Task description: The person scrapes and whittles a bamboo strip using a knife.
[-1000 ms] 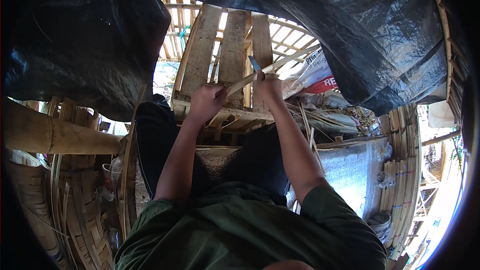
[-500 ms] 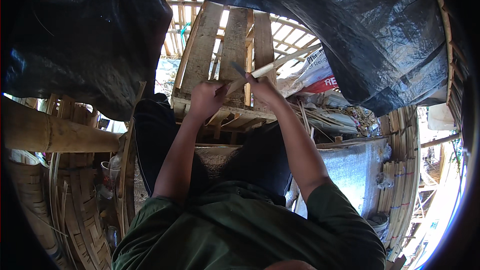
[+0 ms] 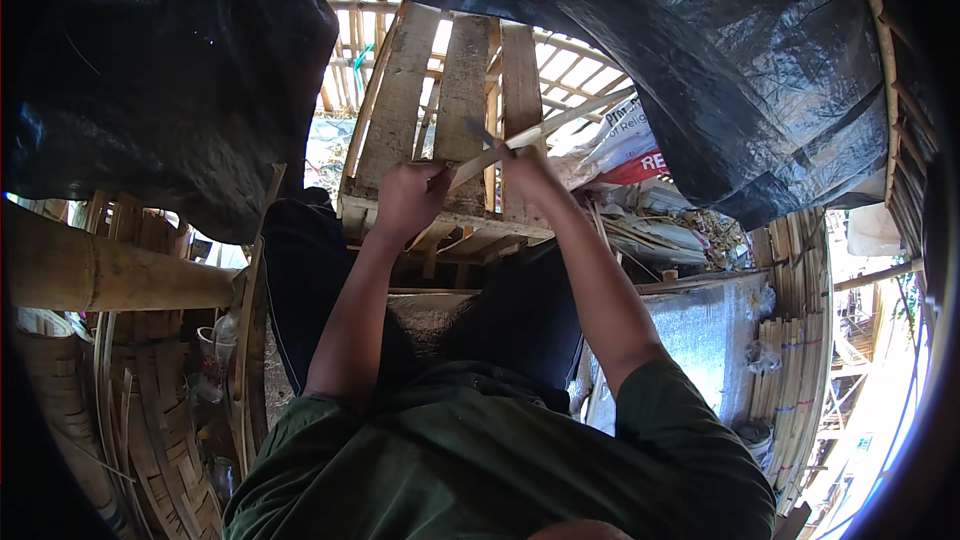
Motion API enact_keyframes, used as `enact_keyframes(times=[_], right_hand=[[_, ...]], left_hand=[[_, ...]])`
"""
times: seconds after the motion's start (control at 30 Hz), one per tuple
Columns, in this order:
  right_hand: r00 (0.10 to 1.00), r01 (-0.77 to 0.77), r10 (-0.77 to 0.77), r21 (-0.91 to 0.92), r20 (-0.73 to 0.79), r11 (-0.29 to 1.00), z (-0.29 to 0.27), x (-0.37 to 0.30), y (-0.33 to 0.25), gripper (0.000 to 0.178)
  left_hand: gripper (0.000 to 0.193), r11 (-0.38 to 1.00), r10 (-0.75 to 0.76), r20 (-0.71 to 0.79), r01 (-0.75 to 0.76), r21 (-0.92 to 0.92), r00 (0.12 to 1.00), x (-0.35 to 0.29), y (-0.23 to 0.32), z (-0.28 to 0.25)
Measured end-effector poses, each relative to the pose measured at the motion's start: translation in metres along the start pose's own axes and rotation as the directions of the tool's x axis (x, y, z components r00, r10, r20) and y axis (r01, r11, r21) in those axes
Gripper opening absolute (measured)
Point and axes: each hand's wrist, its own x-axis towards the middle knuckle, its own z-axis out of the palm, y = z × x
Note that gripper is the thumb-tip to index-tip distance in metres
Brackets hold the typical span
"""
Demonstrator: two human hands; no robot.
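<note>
My left hand (image 3: pixel 408 198) is closed around the near end of a pale, flat bamboo strip (image 3: pixel 580 113). The strip slants up and away to the right, above a slatted wooden stand (image 3: pixel 465 90). My right hand (image 3: pixel 530 178), blurred by motion, grips a knife whose dark blade (image 3: pixel 478 130) points up and to the left. Blade and strip cross just in front of my right fist. The knife's handle is hidden inside that hand.
Black plastic sheeting (image 3: pixel 740 50) hangs at both upper sides. A thick bamboo pole (image 3: pixel 130 270) juts in from the left, above woven bamboo (image 3: pixel 165 410). Right of the stand lie a white and red sack (image 3: pixel 625 145) and bundled bamboo strips (image 3: pixel 790 370).
Both hands keep their grips, and the knife still crosses the strip. My right hand has shifted only slightly and is more blurred. The whole view has slid a little.
</note>
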Motion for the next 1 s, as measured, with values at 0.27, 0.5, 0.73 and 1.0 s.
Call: enact_keyframes(times=[0.27,0.5,0.73,1.0], right_hand=[[0.996,-0.075,0.077,-0.06,0.034,0.995,-0.016,-0.008,-0.015,0.072],[0.981,-0.188,0.189,-0.019,0.053,0.982,-0.036,0.005,0.006,0.067],[0.974,-0.008,0.036,-0.127,0.222,0.992,-0.055,-0.004,-0.023,0.07],[0.992,-0.097,0.111,-0.212,0.054,0.972,-0.052,0.004,-0.016,0.05]], left_hand=[[0.024,1.0,0.023,-0.097,-0.024,-0.018,0.995,-0.004,-0.001,0.001],[0.026,0.999,0.026,-0.082,-0.028,-0.03,0.996,-0.006,0.003,0.003],[0.024,0.999,0.028,-0.107,-0.031,-0.029,0.994,-0.006,0.001,0.004],[0.025,0.996,0.038,-0.107,-0.046,-0.077,0.994,-0.003,0.003,0.003]])
